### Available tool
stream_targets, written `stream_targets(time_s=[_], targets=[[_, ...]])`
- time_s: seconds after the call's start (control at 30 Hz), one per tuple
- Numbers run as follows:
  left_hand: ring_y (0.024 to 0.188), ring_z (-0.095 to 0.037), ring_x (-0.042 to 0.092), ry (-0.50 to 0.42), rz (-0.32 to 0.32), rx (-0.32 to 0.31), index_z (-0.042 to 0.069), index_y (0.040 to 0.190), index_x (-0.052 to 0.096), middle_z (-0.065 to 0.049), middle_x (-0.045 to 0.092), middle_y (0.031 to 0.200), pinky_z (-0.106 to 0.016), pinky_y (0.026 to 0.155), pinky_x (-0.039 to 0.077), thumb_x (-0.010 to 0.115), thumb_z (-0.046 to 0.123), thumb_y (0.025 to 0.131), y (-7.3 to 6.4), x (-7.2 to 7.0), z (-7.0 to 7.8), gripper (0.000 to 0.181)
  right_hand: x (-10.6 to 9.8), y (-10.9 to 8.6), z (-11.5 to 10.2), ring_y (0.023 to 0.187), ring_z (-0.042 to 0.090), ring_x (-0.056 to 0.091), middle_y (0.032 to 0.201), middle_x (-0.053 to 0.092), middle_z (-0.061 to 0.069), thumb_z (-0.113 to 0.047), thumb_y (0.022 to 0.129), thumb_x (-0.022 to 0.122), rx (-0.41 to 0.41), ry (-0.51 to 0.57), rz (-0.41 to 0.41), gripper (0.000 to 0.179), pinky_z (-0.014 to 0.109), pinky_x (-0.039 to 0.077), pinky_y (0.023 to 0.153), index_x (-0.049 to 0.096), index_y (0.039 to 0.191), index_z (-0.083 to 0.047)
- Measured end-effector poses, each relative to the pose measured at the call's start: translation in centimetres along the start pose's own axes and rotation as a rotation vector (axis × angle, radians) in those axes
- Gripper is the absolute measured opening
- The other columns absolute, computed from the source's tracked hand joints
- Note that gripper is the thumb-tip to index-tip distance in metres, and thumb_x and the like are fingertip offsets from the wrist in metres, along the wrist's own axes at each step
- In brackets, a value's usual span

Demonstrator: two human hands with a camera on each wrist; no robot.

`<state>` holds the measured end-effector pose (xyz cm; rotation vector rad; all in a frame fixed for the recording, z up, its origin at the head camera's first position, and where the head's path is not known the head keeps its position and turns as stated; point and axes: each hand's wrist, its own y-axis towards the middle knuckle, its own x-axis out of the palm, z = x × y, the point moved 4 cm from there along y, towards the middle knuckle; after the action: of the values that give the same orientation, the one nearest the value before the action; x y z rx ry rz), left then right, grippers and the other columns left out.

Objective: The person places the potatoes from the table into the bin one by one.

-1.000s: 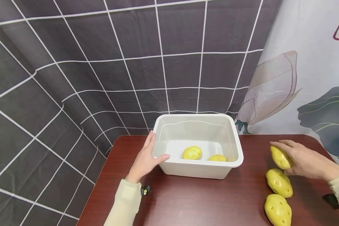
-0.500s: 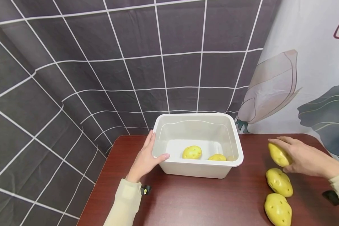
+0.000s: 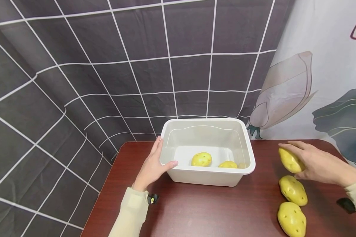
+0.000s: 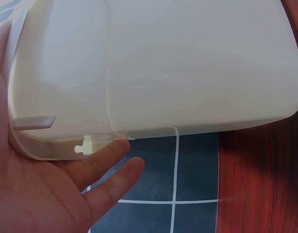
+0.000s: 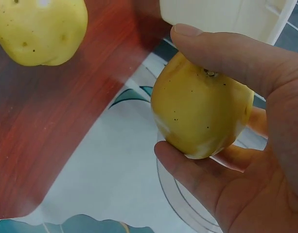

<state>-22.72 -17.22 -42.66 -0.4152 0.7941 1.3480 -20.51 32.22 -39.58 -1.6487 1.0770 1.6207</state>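
Note:
My right hand [image 3: 317,163] holds a yellow potato [image 3: 290,160] between thumb and fingers, over the right side of the table. The right wrist view shows that held potato [image 5: 202,107] with the thumb on one side and fingertips on the other. My left hand [image 3: 152,168] rests against the left end of a white plastic bin [image 3: 206,177], its thumb laid over the front rim. Seen from the left wrist, two straight fingers [image 4: 102,162] reach along the bin's outside. Inside the bin lie two potatoes, one near the middle [image 3: 201,159] and one partly hidden behind the front wall [image 3: 228,164].
Two more potatoes lie on the dark red table [image 3: 210,210] at the right, one behind [image 3: 293,190] and one in front [image 3: 292,219]. A dark grid-patterned cloth [image 3: 190,75] hangs behind the bin, with a white floral cloth [image 3: 329,65] at the right.
My right hand has moved slightly left and away from me with the potato in it. The left hand, the bin and the other potatoes stay in place.

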Motion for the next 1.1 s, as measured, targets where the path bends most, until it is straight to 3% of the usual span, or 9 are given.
stream_targets(time_s=[0.2, 0.47, 1.1], targets=[[0.148, -0.026, 0.030, -0.002, 0.001, -0.005, 0.011, 0.161, 0.020, 0.005, 0.011, 0.168, -0.053, 0.115, 0.031, 0.076, 0.059, 0.083, 0.0, 0.0, -0.1, 0.108, -0.4, 0.2, -0.4, 0.103, 0.035, 0.060, 0.131, 0.053, 0.023, -0.026, 0.047, 0.099, -0.011, -0.013, 0.020, 0.102, 0.046, 0.053, 0.070, 0.054, 0.136, -0.003], [0.148, -0.027, 0.030, 0.002, 0.006, 0.003, 0.011, 0.161, 0.020, 0.004, 0.010, 0.168, -0.052, 0.114, 0.032, 0.076, 0.059, 0.082, 0.1, 0.0, -0.1, 0.108, -0.8, 0.5, -0.8, 0.103, 0.034, 0.059, 0.134, 0.049, 0.021, -0.025, 0.053, 0.098, 0.024, 0.008, -0.033, 0.102, 0.044, 0.053, 0.068, 0.050, 0.141, -0.005], [0.148, -0.027, 0.031, 0.001, 0.012, 0.011, 0.009, 0.161, 0.020, 0.002, 0.011, 0.168, -0.053, 0.114, 0.033, 0.075, 0.060, 0.082, 0.0, 0.1, -0.1, 0.109, -1.8, 0.8, -1.6, 0.094, 0.022, 0.059, 0.128, 0.054, 0.011, -0.025, 0.047, 0.096, -0.061, -0.035, 0.088, 0.102, 0.037, 0.051, 0.062, 0.053, 0.138, -0.011]])
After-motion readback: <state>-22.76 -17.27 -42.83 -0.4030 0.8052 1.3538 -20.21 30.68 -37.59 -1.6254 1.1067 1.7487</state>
